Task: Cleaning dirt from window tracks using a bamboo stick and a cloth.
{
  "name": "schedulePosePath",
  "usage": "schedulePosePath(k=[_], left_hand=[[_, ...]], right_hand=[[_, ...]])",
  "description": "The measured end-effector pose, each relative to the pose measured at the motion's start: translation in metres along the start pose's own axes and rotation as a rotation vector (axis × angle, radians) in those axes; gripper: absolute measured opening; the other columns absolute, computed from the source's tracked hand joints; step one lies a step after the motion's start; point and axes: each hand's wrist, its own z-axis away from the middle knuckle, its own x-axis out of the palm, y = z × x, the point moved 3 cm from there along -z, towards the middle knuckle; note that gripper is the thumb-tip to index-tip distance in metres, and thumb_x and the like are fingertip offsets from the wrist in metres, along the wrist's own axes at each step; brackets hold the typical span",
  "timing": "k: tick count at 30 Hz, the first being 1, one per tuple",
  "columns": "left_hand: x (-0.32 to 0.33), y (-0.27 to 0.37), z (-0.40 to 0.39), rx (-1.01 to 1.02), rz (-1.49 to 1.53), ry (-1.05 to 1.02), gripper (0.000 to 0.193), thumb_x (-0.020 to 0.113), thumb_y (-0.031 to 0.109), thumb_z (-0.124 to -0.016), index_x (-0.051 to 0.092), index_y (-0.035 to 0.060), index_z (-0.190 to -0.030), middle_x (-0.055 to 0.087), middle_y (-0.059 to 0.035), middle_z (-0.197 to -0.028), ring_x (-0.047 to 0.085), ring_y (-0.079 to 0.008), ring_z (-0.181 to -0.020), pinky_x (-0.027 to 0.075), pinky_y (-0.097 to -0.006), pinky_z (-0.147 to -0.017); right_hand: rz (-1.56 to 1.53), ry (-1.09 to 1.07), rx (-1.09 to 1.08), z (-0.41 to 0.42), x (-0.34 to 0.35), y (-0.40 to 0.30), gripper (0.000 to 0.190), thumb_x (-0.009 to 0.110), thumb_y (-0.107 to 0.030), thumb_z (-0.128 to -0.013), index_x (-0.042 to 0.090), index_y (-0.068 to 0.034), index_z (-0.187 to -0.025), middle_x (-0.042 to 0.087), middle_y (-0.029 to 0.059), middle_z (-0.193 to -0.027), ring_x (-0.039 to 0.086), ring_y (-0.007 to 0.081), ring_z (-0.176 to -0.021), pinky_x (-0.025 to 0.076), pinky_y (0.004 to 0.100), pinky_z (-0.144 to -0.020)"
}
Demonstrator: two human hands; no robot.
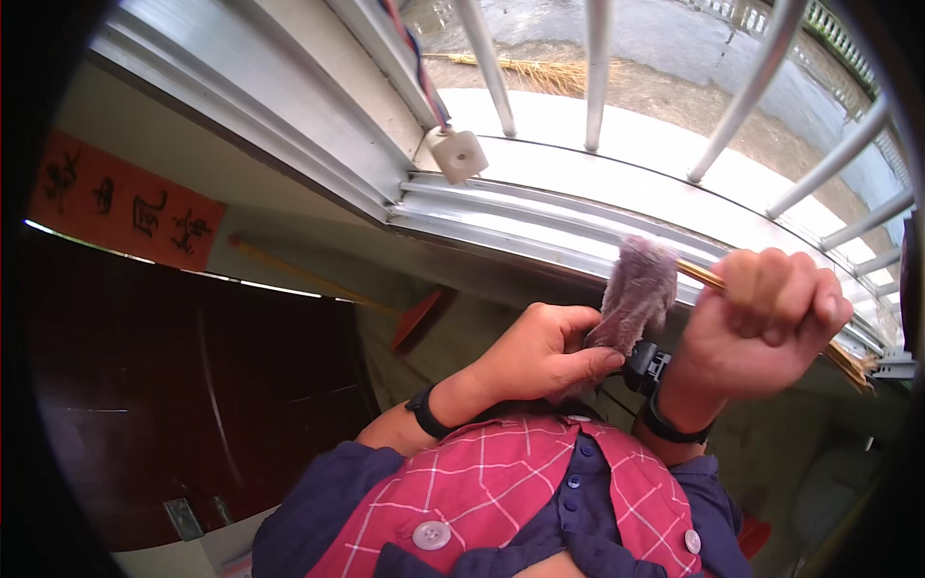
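Note:
My right hand (766, 325) is closed around a thin wooden stick (699, 274), whose splintered end sticks out below the fist at the right. A greyish-purple fluffy cloth (639, 289) hangs over the stick's other end, in front of the window track. My left hand (538, 350) pinches the lower part of this cloth between thumb and fingers. Both wrists wear black bands, and a black device sits by the right wrist, partly hidden.
White window bars (598, 79) rise beyond the metal sill track (506, 217). A white square fitting (458, 154) hangs on twisted wires. At left are a dark brown panel (181, 376), a red paper strip (130, 202) bearing writing, and a long-handled tool (419, 318) with a reddish head.

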Motion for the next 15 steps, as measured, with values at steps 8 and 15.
schedulePosePath(k=[8, 15], left_hand=[[-0.113, -0.005, 0.044, 0.368, 0.147, 0.157, 0.019, 0.056, 0.012, -0.094, 0.067, -0.0035, -0.097, 0.068, -0.0055, -0.077, 0.059, -0.0068, -0.069, 0.047, -0.0239, -0.06], [-0.164, -0.03, 0.065, 0.519, -0.039, 0.217, 0.025, 0.063, 0.017, -0.09, 0.06, 0.0009, -0.071, 0.053, -0.0115, -0.057, 0.053, -0.0272, -0.047, 0.039, -0.0327, -0.045]], right_hand=[[0.309, -0.022, 0.1, 0.029, 0.004, 0.136, 0.049, 0.025, -0.05, -0.101, 0.051, -0.009, -0.093, 0.041, 0.0027, -0.06, 0.031, 0.0123, -0.048, 0.032, 0.0286, -0.049], [0.319, -0.002, 0.199, 0.045, 0.031, 0.175, 0.048, 0.027, -0.049, -0.1, 0.049, -0.008, -0.088, 0.04, 0.0025, -0.056, 0.03, 0.0116, -0.046, 0.028, 0.0283, -0.047]])
